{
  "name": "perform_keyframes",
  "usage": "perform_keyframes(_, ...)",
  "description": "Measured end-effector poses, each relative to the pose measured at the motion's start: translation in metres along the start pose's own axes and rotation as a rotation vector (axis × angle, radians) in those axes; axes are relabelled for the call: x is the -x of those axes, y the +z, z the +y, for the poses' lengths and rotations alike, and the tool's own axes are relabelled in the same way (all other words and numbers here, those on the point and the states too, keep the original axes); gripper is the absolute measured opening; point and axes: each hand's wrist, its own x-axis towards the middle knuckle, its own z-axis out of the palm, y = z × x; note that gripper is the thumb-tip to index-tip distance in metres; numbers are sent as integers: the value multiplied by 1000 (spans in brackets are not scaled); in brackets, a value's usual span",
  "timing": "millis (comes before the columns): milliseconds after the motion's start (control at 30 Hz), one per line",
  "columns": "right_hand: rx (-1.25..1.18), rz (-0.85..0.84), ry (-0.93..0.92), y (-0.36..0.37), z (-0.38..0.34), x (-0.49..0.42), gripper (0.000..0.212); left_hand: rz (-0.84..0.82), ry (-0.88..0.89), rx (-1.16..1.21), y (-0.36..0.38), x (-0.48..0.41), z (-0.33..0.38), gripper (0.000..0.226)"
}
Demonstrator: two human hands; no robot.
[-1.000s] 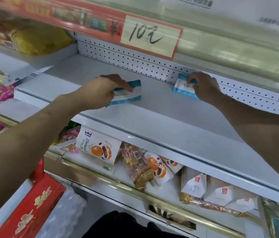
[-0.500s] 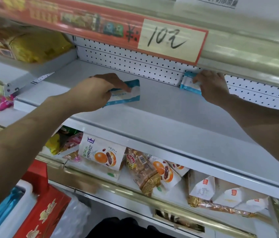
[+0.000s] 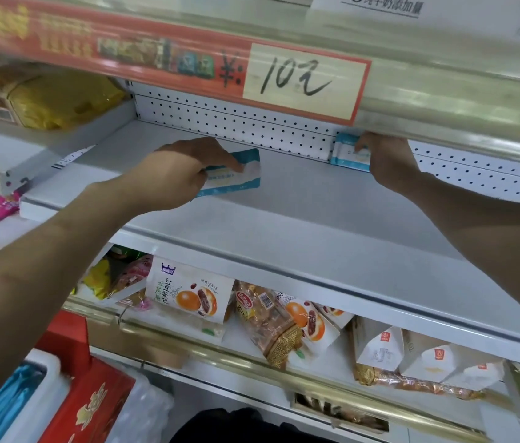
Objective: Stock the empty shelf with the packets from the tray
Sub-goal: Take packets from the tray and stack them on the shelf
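Observation:
My left hand (image 3: 175, 174) grips a white packet with blue edges (image 3: 239, 179), held just above the middle of the bare white shelf (image 3: 300, 225). My right hand (image 3: 386, 158) holds a second blue and white packet (image 3: 346, 151) upright against the perforated back panel (image 3: 236, 123), under the shelf above. The white tray (image 3: 44, 388) shows at the bottom left with blue packets (image 3: 3, 410) inside.
A red price strip with a handwritten sign (image 3: 303, 81) hangs over the shelf front. Below, bread and pastry packets (image 3: 188, 295) fill the lower shelf. A red box (image 3: 89, 407) stands beside the tray. Yellow bags (image 3: 54, 103) lie on the left unit.
My right hand has pushed its packet back and up against the rear panel. My left hand and its packet have stayed over the middle of the shelf.

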Motion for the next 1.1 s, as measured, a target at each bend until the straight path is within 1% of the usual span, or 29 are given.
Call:
perform_keyframes(67, 51, -32, 57, -1, 5, -4, 45, 14, 1, -2, -1, 1, 1, 63)
perform_keyframes(167, 96, -139, -20, -7, 9, -7, 42, 17, -1, 1, 0, 1, 4, 62)
perform_keyframes(200, 94, -142, -43, -10, 9, -6, 41, 14, 1, -1, 0, 1, 5, 62)
perform_keyframes(333, 20, -26, -46, -12, 0, 0, 42, 1, 3, -2, -1, 0, 11, 63)
perform_keyframes(467, 92, -24, -82, -9, -2, 5, 48, -3, 5, -19, -1, -2, 17, 62)
perform_keyframes(700, 94, 14, -77, -6, -3, 12, 44, -19, 4, -33, -2, -2, 16, 61)
perform_keyframes(833, 110, 44, -55, -10, -3, 18, 54, -30, 1, -16, 1, -7, 15, 60)
perform_keyframes(933, 128, 51, -39, -16, -4, 28, 58, -65, -25, -19, 2, -20, 17, 59)
perform_keyframes(1000, 136, 56, -47, -21, -6, 36, 56, -94, -41, -18, 3, -34, 19, 61)
perform_keyframes(1100, 162, 68, -79, -29, -7, 50, 51, -112, -4, -18, 6, -58, 25, 63)
